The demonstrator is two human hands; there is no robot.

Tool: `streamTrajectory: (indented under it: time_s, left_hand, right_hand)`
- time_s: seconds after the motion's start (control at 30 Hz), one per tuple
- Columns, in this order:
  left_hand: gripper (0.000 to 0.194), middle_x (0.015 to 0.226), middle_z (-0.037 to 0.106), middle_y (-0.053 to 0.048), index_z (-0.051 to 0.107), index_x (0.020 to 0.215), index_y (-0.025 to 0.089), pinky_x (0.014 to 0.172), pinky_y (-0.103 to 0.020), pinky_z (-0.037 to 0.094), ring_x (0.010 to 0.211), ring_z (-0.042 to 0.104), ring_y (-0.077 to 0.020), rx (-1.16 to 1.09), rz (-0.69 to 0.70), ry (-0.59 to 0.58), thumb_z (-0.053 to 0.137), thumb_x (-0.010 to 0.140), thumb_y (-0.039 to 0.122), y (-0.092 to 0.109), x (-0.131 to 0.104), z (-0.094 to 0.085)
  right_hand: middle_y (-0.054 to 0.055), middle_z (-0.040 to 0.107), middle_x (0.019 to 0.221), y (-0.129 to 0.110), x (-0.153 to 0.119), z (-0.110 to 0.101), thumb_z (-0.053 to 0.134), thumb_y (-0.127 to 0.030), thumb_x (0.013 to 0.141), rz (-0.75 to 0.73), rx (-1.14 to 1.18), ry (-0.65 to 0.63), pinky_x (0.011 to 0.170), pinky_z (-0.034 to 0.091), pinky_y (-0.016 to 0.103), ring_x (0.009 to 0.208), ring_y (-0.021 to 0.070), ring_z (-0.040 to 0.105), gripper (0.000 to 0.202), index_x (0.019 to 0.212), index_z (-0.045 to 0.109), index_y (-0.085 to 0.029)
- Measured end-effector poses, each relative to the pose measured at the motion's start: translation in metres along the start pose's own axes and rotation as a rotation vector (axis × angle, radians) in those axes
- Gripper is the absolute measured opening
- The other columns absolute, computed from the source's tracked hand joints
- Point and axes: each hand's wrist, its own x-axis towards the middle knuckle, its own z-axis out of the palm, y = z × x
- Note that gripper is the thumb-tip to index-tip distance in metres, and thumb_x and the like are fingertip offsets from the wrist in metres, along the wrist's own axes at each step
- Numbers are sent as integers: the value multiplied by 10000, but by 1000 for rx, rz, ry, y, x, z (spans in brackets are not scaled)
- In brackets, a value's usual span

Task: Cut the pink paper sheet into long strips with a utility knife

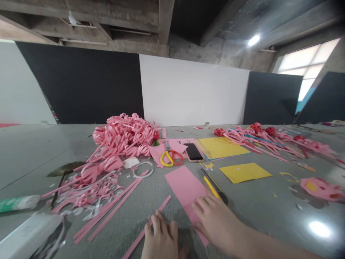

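Left hand (161, 235) lies over the strip (138, 240), whether pinching I cannot tell; right hand (215, 220), grip loosely apart, rests on the sheet (185, 189) at its ten o'clock. Both should be light, easily creased: hold by edges.

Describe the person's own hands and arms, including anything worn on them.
The bare, five-fingered left hand and bare right hand show no gloves or visible rings. The bare, tapering right forearm shows no sleeve, watch or bracelet. The frame cuts off the left forearm, so any sleeve there cannot be told. Finer markings are too blurred to tell.
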Motion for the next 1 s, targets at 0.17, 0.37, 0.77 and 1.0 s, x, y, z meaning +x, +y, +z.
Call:
streamTrajectory:
  time_s: [0.17,0.37,0.77,1.0]
  left_hand:
    - [447,1026,538,-260,578,962,37,737,-446,373,928,496,-361,102,-84,5,377,811,407,-17,29,-34]
    - [464,939,542,-206,569,914,67,719,-393,365,878,493,-316,116,-191,102,330,836,457,-40,48,-18]
    - [568,898,550,-231,574,892,36,715,-403,351,867,492,-344,137,-175,93,299,819,527,-47,53,-19]
    - [584,909,553,-243,587,904,24,708,-400,350,865,496,-350,148,-188,100,323,807,536,-47,53,-20]
  right_hand:
    - [102,635,741,3,3,1,502,-290,805,52,-55,40,698,385,364,743,237,582,212,792,646,-135]
    - [19,629,750,18,25,-8,484,-165,797,-30,103,246,678,367,277,729,157,568,142,754,618,-180]
    - [20,600,856,-10,175,-22,550,-200,755,-237,268,319,643,360,208,798,124,534,143,853,655,-191]
    - [49,608,769,-30,200,-7,544,-128,720,-285,222,280,633,361,241,774,163,524,137,747,674,-161]
